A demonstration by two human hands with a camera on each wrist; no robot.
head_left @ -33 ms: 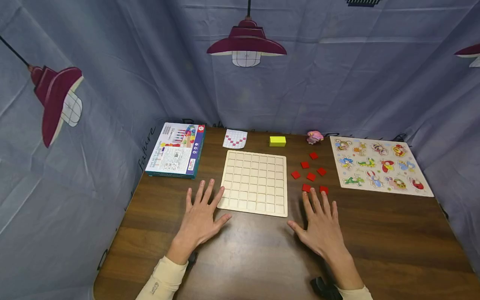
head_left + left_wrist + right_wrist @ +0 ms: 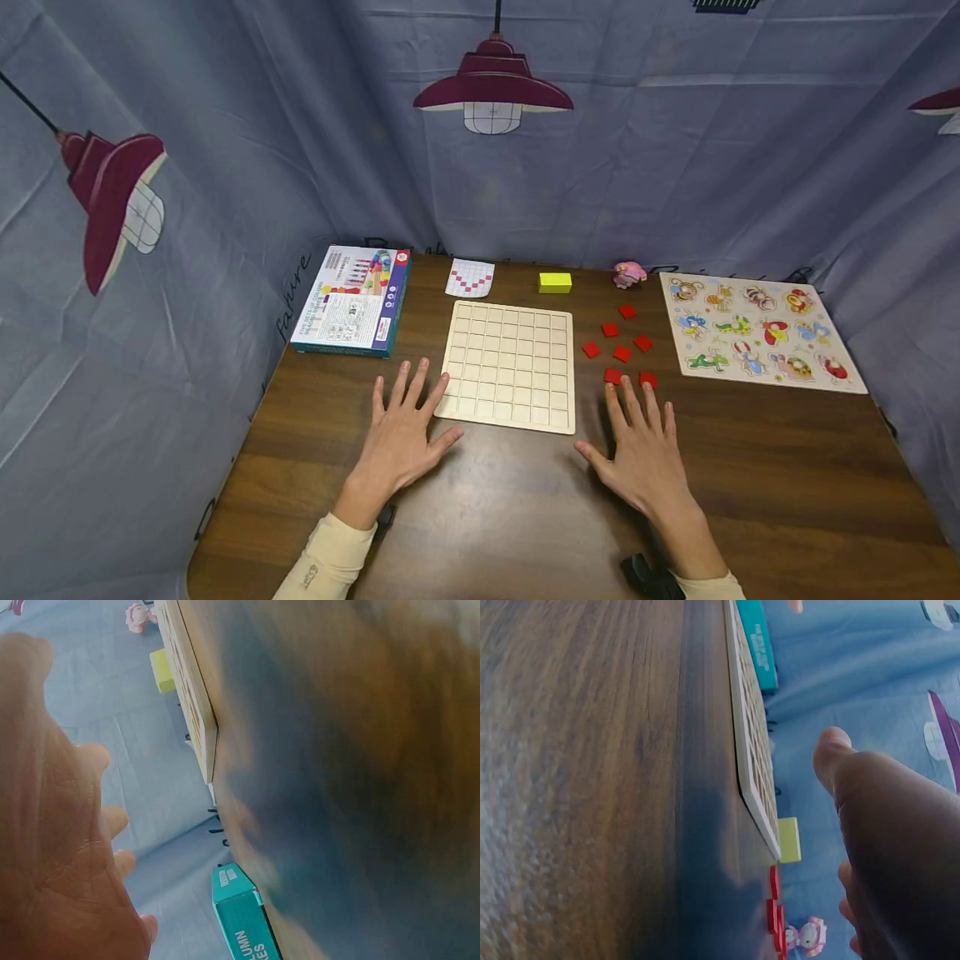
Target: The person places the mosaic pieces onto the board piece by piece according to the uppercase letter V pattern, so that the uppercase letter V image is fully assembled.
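Note:
My left hand (image 2: 399,437) is spread palm down at the left of a pale wooden grid board (image 2: 506,367), holding nothing. In the left wrist view the same hand (image 2: 67,817) appears raised above the tabletop. Fingers apart, my right hand (image 2: 641,458) hovers at the board's lower right and grips nothing; its thumb (image 2: 832,754) shows in the right wrist view. Just beyond its fingertips lie several small red square tiles (image 2: 622,354), spread to the right of the board. Whether the right fingertips touch the nearest tiles, I cannot tell.
A boxed game (image 2: 352,300) lies at the back left. Behind the board are a paper card with a pink square pattern (image 2: 470,278), a yellow block (image 2: 555,283) and a pink figurine (image 2: 628,274). An insect puzzle board (image 2: 757,333) occupies the right side of the wooden table (image 2: 510,517).

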